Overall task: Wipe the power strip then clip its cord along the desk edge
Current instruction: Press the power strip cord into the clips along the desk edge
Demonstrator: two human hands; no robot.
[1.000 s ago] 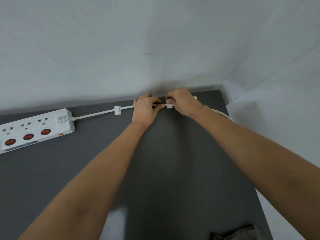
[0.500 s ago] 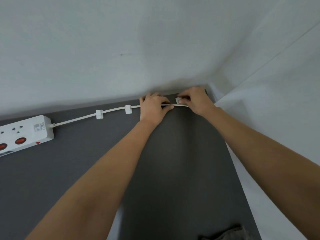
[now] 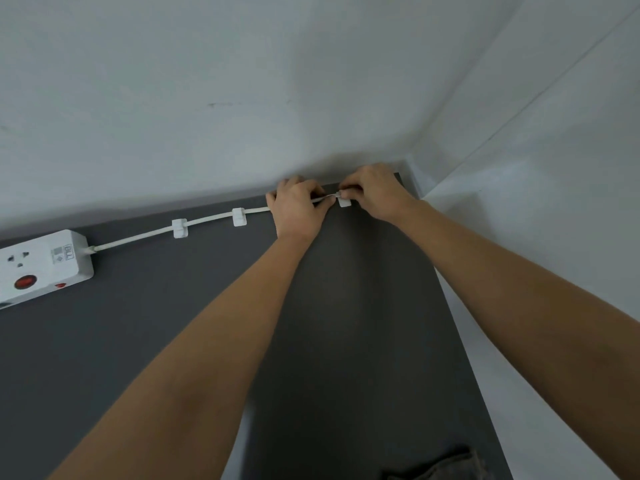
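A white power strip [image 3: 41,268] with a red switch lies at the far left of the dark grey desk [image 3: 156,323]. Its white cord [image 3: 138,237] runs right along the desk's back edge through two white clips [image 3: 179,228] [image 3: 239,216]. My left hand [image 3: 298,209] pinches the cord just right of the second clip. My right hand [image 3: 374,192] holds the cord over a third white clip [image 3: 343,201] near the desk's back right corner. Past my right hand the cord is hidden.
A white wall [image 3: 242,98] rises right behind the desk's back edge, and another white surface [image 3: 536,220] borders the desk on the right. A dark grey cloth [image 3: 436,467] lies at the bottom edge, near the front right.
The view has swung right, so the power strip sits further left and two clips show. Both hands have stayed on the cord at the third clip, my right fingers shifting over it.
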